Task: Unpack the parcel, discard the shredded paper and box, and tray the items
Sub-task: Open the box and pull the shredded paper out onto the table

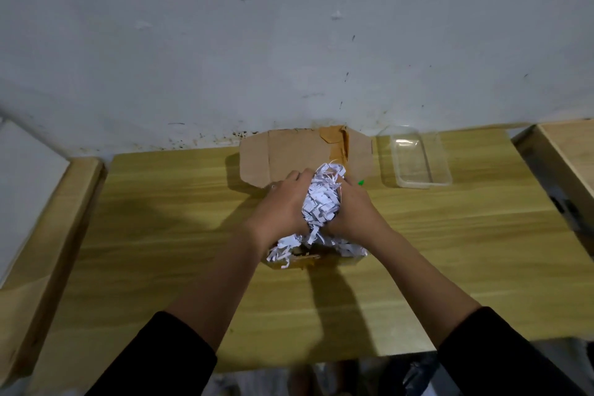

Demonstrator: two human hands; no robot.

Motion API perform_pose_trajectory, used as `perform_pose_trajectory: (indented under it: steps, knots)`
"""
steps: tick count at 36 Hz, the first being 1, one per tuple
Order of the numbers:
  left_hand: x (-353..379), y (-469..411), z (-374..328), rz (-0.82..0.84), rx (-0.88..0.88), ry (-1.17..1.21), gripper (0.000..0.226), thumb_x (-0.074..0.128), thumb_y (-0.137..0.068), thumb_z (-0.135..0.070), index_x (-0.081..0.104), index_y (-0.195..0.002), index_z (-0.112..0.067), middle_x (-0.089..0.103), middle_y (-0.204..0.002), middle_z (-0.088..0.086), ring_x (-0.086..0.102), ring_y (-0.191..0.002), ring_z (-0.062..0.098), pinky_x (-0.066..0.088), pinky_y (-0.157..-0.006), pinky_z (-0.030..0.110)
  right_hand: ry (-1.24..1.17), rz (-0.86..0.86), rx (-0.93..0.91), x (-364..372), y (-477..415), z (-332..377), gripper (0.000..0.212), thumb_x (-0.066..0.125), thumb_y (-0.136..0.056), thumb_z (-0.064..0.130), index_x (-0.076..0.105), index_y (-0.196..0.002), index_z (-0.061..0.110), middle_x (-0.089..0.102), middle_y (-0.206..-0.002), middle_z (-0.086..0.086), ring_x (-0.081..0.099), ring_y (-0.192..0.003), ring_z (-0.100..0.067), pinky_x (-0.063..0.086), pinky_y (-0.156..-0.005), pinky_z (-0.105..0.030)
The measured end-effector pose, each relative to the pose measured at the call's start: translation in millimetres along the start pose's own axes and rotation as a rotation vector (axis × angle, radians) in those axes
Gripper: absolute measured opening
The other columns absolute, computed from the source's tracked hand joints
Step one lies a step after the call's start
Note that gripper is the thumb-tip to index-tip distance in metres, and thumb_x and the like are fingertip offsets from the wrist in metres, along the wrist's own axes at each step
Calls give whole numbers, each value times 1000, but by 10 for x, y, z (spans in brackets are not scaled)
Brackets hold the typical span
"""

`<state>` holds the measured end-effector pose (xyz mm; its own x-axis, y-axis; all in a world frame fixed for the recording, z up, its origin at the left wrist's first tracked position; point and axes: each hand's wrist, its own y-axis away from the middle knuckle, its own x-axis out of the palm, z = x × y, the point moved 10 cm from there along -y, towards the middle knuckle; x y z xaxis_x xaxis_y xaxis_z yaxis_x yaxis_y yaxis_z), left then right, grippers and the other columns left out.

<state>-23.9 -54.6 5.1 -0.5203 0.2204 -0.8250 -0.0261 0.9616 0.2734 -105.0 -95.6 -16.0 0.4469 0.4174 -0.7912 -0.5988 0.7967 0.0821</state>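
Left hand [286,202] and right hand [353,206] together grasp a wad of shredded paper [321,199] over the open box [305,151]. Clear tray [440,167] at its two o'clock holds nothing: unpacking seems early, discarding and traying remain

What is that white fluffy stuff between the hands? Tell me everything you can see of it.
The shredded paper is a loose bunch of thin white strips with faint dark print. The left hand and right hand hold most of it from either side, above the open cardboard box. Strips stick out at the top and hang down below. More lies in the box under the wrists, and some spills over its near edge.
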Motion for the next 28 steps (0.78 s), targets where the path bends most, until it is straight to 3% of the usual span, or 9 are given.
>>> perform_pose_trajectory:
  steps: [4, 8, 15, 19, 23, 28]
  knots:
    - [-115, -1, -145, -4, 12, -46, 108, 86, -52, -11, 23, -139, -20, 41, -133, 6, 46, -118, 31, 44, -95, 48, 24, 18, -17, -158, 25, 80, 70, 70, -64, 34, 46, -129, 27, 49, -133, 6, 36, -128, -21, 38, -103, -44]
    - [-228, -37, -380, -13, 44, -61, 109, 86, -48, -14, 24, -137, -25, 42, -130, 3, 48, -116, 29, 49, -86, 48, 10, -12, -46, -519, 141, 193, 59, 72, -69, 27, 53, -125, 22, 50, -135, 0, 34, -131, -23, 31, -109, -32]
    - [-272, -211, -1078, 10, 155, -8, 98, 85, -46, -12, 36, -131, -23, 47, -124, 1, 51, -111, 25, 51, -82, 39, 90, -45, 88, -1166, 370, -82, 64, 73, -63, 22, 53, -124, 23, 54, -129, 2, 38, -128, -25, 39, -101, -33]
    - [-123, -350, -1543, 44, 206, -10, 94, 85, -49, -9, 35, -129, -18, 47, -123, 4, 52, -108, 26, 47, -74, 33, 78, -73, 141, -1517, 567, -383, 50, 73, -62, 14, 61, -110, 18, 60, -115, -4, 47, -115, -26, 40, -92, -29]
    - [203, -533, -1932, 92, 223, -16, 95, 84, -51, -10, 32, -130, -19, 45, -123, 4, 52, -107, 26, 52, -79, 39, 80, -70, 206, -1695, 731, -866, 54, 73, -60, 17, 59, -113, 22, 59, -118, -1, 47, -116, -25, 44, -92, -32]
    - [785, -758, -2226, 192, 242, -15, 102, 84, -51, -10, 28, -136, -18, 43, -126, 6, 49, -111, 27, 47, -79, 33, 82, -32, 338, -1667, 970, -1526, 59, 74, -58, 21, 58, -115, 23, 58, -120, 1, 46, -119, -22, 45, -93, -35]
